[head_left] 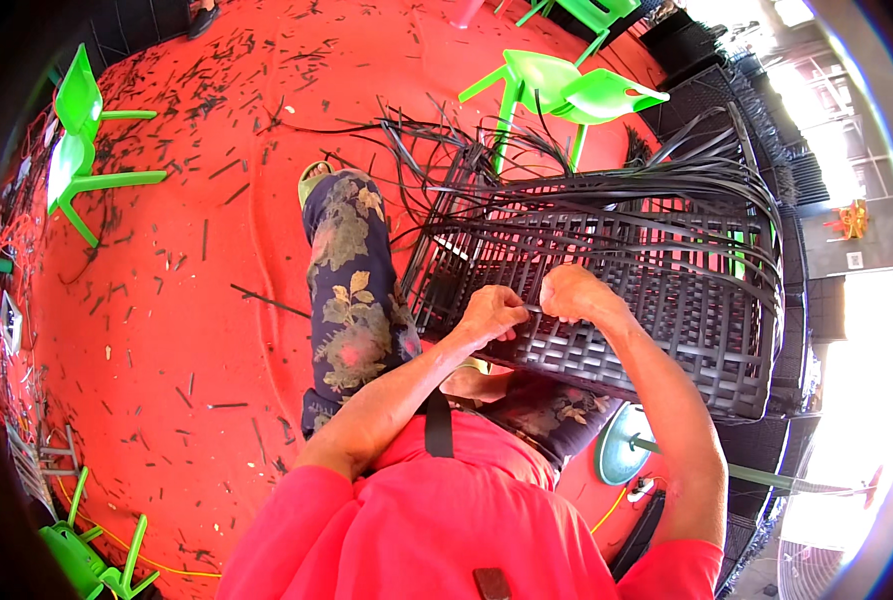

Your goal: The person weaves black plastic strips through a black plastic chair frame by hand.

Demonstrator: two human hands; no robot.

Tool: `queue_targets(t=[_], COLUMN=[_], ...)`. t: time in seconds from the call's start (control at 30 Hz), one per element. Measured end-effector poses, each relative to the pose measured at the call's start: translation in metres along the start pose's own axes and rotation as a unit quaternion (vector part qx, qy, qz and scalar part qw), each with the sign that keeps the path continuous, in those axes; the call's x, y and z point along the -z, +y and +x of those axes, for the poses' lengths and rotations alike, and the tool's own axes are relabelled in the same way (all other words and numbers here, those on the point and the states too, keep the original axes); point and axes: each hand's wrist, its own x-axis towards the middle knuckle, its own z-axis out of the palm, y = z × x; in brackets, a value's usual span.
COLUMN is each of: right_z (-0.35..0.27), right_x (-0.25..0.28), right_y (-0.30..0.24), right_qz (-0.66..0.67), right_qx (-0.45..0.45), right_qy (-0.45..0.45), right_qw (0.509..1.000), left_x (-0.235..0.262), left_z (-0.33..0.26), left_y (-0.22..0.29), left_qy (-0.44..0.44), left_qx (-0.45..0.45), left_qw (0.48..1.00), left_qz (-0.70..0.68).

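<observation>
A half-woven black basket-like frame [656, 330] of flat plastic strips stands tilted in front of me, against my legs. My left hand [493, 314] is closed in a pinch at its near edge, fingertips on a black plastic strip [534, 309]. Close beside it, my right hand [580, 296] is curled into a fist at the other end of that short stretch of strip. The fingers hide most of what they grip. Below the hands the weave is tight; long loose strips [656, 188] trail over the far side.
Green plastic chairs stand at the far side [546, 80] and far left [76, 150]; another chair [81, 555] is at the lower left. Cut black strip scraps [206, 95] litter the red floor [196, 320]. A pedestal with a round green base [621, 445] stands at the right.
</observation>
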Motion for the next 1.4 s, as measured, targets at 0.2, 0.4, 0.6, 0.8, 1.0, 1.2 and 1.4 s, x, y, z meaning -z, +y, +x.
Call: queue_targets(t=[0.2,0.4,0.6,0.8,1.0,1.2,1.4], right_z=[-0.007,0.012,0.018,0.013,0.025,0.039,0.064], right_x=[0.006,-0.016,-0.021,-0.018,-0.026,-0.031,-0.057], right_y=[-0.011,-0.002,0.005,0.007,0.019,-0.004,0.005], right_qz=[-0.03,-0.047,-0.08,-0.013,-0.175,0.1,-0.054], right_qx=[0.001,0.005,0.002,0.009,0.145,0.094,0.109], right_qy=[-0.005,0.027,0.025,-0.02,0.168,0.029,0.096], right_qw=[1.0,0.998,0.996,1.0,0.959,0.99,0.988], left_x=[0.007,0.005,0.015,0.024,0.038,0.048,0.045], left_z=[0.006,0.003,0.001,0.012,0.018,0.015,0.013], left_y=[-0.009,-0.006,-0.008,-0.015,-0.04,-0.048,-0.049], left_qy=[-0.029,-0.023,-0.102,-0.135,-0.083,-0.053,-0.023], left_qx=[0.052,0.036,0.028,-0.009,0.134,0.189,0.163], left_qw=[0.996,0.997,0.986,0.991,0.981,0.97,0.967], left_qz=[-0.072,-0.067,-0.13,0.017,-0.114,-0.142,-0.194])
